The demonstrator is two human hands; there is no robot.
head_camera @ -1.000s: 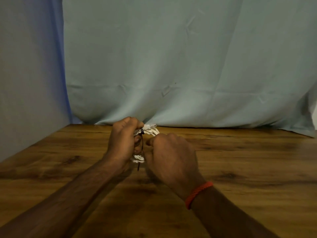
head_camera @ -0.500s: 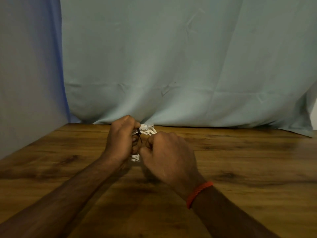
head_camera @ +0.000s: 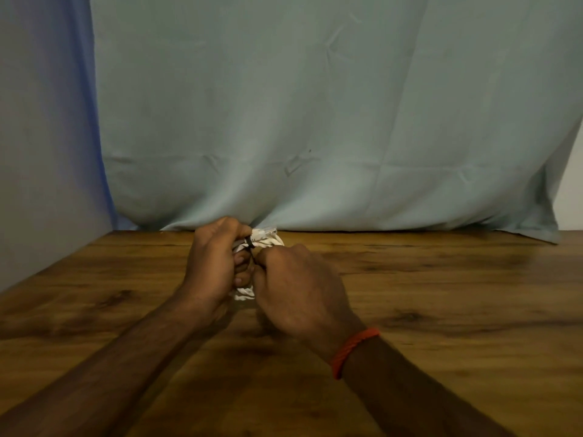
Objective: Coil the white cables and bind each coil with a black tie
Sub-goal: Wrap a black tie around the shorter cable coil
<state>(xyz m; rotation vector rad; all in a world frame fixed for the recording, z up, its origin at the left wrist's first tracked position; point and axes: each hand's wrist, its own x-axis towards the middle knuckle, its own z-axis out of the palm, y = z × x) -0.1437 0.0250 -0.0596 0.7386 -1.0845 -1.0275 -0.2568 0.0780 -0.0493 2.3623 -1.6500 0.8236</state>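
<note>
Coil of white cable: held just above the desk, left hand closed round it. Black tie: wrapped over the top strands, its tail apparently pinched in the right hand grip. Advice: draw the tail steadily while the left clamps the loops, or they may spring apart.

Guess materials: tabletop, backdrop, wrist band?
Tabletop: wood or wood-look laminate, brown grain with dark knots and a soft sheen; cannot tell which.
Backdrop: pale blue-green woven cloth, matte, with creases and drape folds.
Wrist band on the right wrist: orange-red twisted cord or thread, judging by its ribbed, braided look.
</note>
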